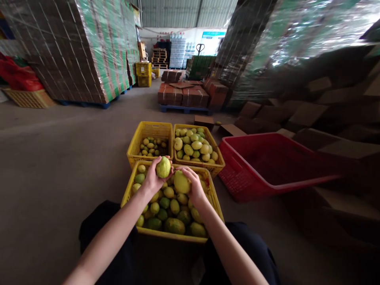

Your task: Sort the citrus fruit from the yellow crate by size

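Grey floor [89, 158]: three yellow crates [173, 236] grouped, red basket [237, 174] beside them, blue pallet [185, 109], cardboard [204, 120] beyond.

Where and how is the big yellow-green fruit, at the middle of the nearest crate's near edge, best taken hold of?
Probably around its middle, from above, with fingers spanning its narrower width. The big fruit looks longer along the near rim of the crate than across it, its top is exposed, and neighbouring fruit lie off both ends.

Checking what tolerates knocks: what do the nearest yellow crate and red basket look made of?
Nearest yellow crate: probably hard plastic, dull finish; uniform colour and moulded-looking rim. Red basket: likely plastic too, faint sheen; its perforated wall looks moulded, though blur leaves doubt.
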{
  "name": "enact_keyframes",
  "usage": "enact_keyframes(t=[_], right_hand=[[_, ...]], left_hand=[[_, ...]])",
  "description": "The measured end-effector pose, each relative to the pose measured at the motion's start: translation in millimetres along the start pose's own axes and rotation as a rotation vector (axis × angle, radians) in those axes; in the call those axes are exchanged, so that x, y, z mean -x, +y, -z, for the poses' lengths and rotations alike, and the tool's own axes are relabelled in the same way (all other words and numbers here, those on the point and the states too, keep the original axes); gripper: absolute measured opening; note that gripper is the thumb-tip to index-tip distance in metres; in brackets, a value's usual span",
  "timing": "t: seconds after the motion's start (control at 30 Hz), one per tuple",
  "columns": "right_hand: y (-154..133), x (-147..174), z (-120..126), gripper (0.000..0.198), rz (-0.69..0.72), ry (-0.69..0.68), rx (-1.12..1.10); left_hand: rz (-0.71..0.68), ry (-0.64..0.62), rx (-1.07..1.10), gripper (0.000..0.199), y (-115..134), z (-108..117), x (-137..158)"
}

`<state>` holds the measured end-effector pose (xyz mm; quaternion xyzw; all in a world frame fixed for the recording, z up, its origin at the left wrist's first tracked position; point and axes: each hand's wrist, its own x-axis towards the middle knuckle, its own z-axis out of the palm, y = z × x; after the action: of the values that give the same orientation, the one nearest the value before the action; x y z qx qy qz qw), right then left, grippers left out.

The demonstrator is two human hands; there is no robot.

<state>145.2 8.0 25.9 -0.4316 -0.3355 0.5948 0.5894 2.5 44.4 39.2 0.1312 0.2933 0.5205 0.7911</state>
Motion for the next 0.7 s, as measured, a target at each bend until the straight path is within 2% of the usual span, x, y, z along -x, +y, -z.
enact_keyframes(t=[0.13,0.2,0.37,0.57,0.7], right_hand=[[12.0,-7.2,-0.8,0.031,-0.15,-0.015,-0.207],[12.7,-4.1,2.9,0.031,-0.123,-0.03,-0.212],[4.4,8.2,11.0,0.026,0.041,-0.032,-0.142],[-3.2,11.2,10.3,0.025,0.07,0.022,-0.13],[-5.8,12.6,9.8,0.025,0.069,0.016,-0.121]], left_hand=[[-0.144,-0.09,-0.148,0.023,-6.9,-1.9,1.5],[-0.172,-0.129,-0.175,0.026,-8.2,-0.2,3.4],[-0.057,-0.102,-0.096,0.026,-12.7,2.6,12.1],[0.003,-0.046,-0.119,0.017,-18.7,2.6,13.3],[0.038,-0.016,-0.136,0.015,-17.4,10.2,8.9]])
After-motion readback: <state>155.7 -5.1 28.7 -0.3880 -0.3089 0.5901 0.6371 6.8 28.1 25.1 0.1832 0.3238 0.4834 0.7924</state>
